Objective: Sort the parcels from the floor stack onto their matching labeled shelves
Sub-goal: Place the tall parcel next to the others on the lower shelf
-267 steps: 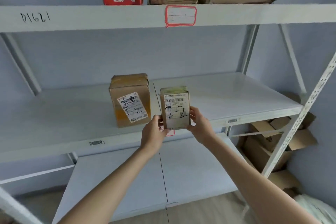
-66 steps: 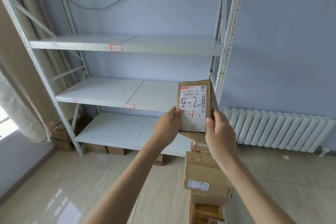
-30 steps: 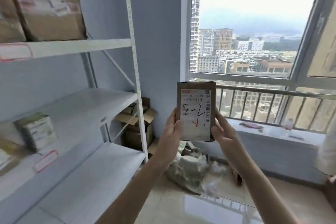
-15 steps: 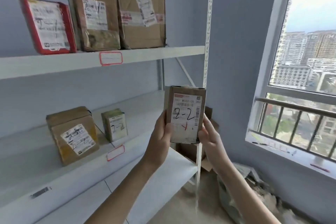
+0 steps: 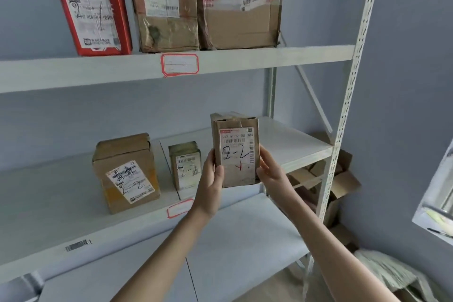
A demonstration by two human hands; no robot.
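Observation:
A small brown cardboard parcel [image 5: 236,149] with a white label marked "2-2" is upright in front of the middle shelf [image 5: 294,144]. My left hand [image 5: 211,180] grips its left edge and my right hand [image 5: 270,171] grips its right edge. On the middle shelf stand a larger brown box [image 5: 125,171] and a small greenish box [image 5: 185,165], both marked "2-2". A red-framed tag [image 5: 180,208] sits on that shelf's front edge, partly hidden by my left wrist.
The upper shelf [image 5: 269,56] carries a red parcel [image 5: 92,11] and two brown boxes [image 5: 166,5] [image 5: 241,2] marked "2-1", above a red-framed tag [image 5: 179,65]. A perforated upright post [image 5: 353,81] bounds the rack on the right. Cardboard scraps [image 5: 340,179] lie behind it.
My view has swung from the other rack past the window to this rack. The parcel in both hands has come closer to the middle shelf, to the right of the greenish box.

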